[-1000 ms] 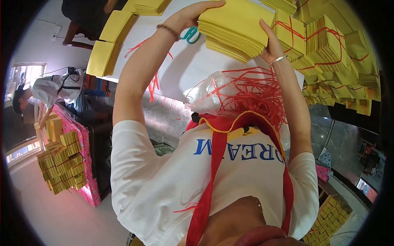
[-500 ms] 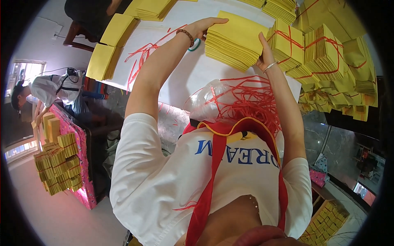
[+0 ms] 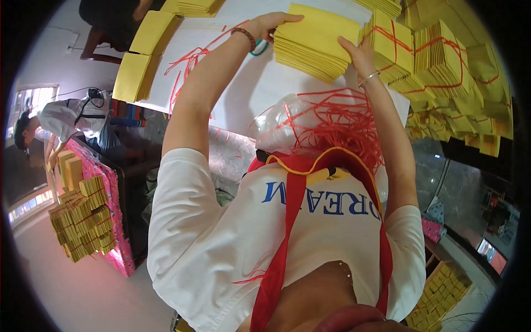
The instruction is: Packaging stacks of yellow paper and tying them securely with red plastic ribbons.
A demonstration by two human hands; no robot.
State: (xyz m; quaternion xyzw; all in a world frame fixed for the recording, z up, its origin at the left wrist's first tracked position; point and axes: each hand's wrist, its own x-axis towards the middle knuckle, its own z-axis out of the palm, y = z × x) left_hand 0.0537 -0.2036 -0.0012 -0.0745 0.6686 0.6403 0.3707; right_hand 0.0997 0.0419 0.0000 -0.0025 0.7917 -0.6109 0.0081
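A thick stack of yellow paper envelopes (image 3: pixel 316 47) sits over the white tabletop between my hands. My left hand (image 3: pixel 272 24) grips its left end, fingers stretched along the top edge. At the right end my right hand (image 3: pixel 362 60) holds the stack, its thumb on the top envelope and its other fingers partly hidden. Under my left wrist part of a teal ring-shaped thing (image 3: pixel 259 48) shows; its kind is unclear. Just right of my right hand stands an envelope bundle (image 3: pixel 390 47) tied with red plastic string.
More tied bundles (image 3: pixel 442 58) pile up on the right. Untied stacks (image 3: pixel 135 77) line the table's left side, near loose red strings (image 3: pixel 191 60). A tangle of red string (image 3: pixel 345 124) lies at the near edge by clear plastic (image 3: pixel 276 124). Far left, a person (image 3: pixel 74 119) works beside bundles (image 3: pixel 83 221).
The envelope stack and both hands have shifted slightly up and left in the view. My right thumb has moved from the stack's right edge onto its top.
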